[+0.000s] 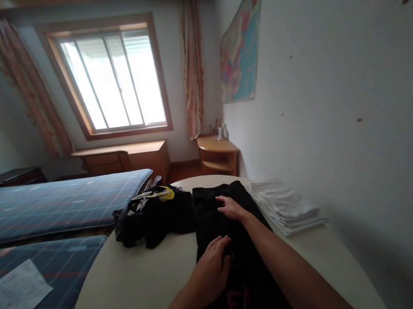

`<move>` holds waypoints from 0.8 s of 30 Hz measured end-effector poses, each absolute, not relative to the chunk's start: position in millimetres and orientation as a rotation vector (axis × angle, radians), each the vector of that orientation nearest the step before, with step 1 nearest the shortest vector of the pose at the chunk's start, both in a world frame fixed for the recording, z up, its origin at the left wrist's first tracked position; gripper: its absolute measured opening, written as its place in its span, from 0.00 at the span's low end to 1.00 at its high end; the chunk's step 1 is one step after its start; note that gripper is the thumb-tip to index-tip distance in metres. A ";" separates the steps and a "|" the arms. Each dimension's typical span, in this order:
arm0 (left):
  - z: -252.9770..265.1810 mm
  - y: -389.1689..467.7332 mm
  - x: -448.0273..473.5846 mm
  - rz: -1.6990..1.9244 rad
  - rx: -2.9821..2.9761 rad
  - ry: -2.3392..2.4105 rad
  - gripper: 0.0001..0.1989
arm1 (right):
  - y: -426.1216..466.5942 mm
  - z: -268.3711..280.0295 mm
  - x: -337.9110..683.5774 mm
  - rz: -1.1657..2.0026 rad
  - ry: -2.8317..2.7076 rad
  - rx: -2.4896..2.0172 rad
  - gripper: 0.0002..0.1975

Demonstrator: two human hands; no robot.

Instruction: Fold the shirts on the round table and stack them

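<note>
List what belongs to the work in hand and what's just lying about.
In hand:
Black garment, under left hand and right hand
Probably also dark clothing heap, white cloth stack

Lying about:
Paper sheet on near mattress
Small objects on corner shelf

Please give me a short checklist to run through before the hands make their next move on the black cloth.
1. Left hand on the black cloth: ok, near the pink print.
2. Right hand on the cloth: ok, farther up than the left.
3. White stack clear of both hands: ok, to their right.
4. Dark pile apart from the cloth: cannot tell, their edges come very close.
5. Near end of the cloth flat: cannot tell, it runs out of view.
</note>
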State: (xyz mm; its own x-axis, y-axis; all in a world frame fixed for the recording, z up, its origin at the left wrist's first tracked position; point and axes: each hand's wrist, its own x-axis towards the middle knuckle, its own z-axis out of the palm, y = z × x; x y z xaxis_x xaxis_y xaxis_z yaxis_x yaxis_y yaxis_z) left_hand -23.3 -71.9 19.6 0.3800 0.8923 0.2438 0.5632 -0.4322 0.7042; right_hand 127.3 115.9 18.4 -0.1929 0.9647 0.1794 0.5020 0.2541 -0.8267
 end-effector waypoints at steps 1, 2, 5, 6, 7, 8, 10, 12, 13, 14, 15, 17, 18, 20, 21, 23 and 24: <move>14.9 -72.3 -25.5 0.793 2.200 1.247 0.24 | 113.7 14.0 130.0 0.802 -1.835 -1.350 0.30; 11.0 -72.6 -27.5 0.748 2.257 1.250 0.25 | 111.6 10.8 131.7 0.775 -1.866 -1.357 0.30; 4.0 -74.4 -29.1 0.619 2.340 1.269 0.29 | 105.7 7.0 131.8 0.664 -1.960 -1.364 0.26; 3.1 -75.3 -27.8 0.585 2.355 1.272 0.30 | 103.8 7.2 130.3 0.624 -1.994 -1.364 0.25; 2.7 -76.1 -25.9 0.559 2.371 1.270 0.30 | 102.2 7.7 128.0 0.584 -2.026 -1.365 0.23; 2.7 -76.7 -24.0 0.548 2.383 1.272 0.30 | 100.7 8.5 124.9 0.546 -2.058 -1.369 0.22; 3.3 -75.9 -21.7 0.574 2.394 1.290 0.27 | 99.0 10.7 116.9 0.479 -2.117 -1.381 0.21; 3.2 -71.3 -24.2 0.661 2.402 1.349 0.22 | 99.0 13.3 106.8 0.429 -2.170 -1.393 0.21; 2.5 -67.7 -27.4 0.713 2.413 1.397 0.21 | 99.6 14.7 101.4 0.413 -2.199 -1.396 0.22; 1.4 -63.6 -31.7 0.763 2.428 1.459 0.20 | 100.7 15.9 95.9 0.401 -2.228 -1.397 0.23; -0.2 -59.4 -36.6 0.798 2.448 1.523 0.20 | 102.2 16.8 90.4 0.393 -2.257 -1.397 0.23; -4.4 -52.3 -45.8 0.793 2.476 1.636 0.21 | 106.2 17.7 79.9 0.388 -2.314 -1.403 0.23; -6.6 -50.0 -49.2 0.751 2.480 1.674 0.23 | 108.6 17.4 74.9 0.389 -2.339 -1.410 0.24; -9.9 -48.6 -52.3 0.639 2.471 1.715 0.25 | 114.2 15.3 65.8 0.396 -2.381 -1.437 0.25; -10.8 -49.3 -52.2 0.588 2.461 1.727 0.25 | 117.2 13.5 61.6 0.401 -2.397 -1.457 0.26; -10.7 -52.2 -49.9 0.522 2.441 1.746 0.26 | 123.0 9.1 54.3 0.414 -2.416 -1.509 0.28; -9.9 -53.8 -48.5 0.499 2.434 1.750 0.27 | 125.8 6.7 51.1 0.419 -2.421 -1.538 0.29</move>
State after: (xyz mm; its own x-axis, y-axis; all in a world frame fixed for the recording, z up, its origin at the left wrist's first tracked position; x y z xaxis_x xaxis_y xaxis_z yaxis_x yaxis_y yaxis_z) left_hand -48.5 -53.8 -9.9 0.2851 0.9367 0.2031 0.9031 -0.3335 0.2706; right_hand 51.1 125.8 6.7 -0.4157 0.9082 0.0496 0.8386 0.4038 -0.3656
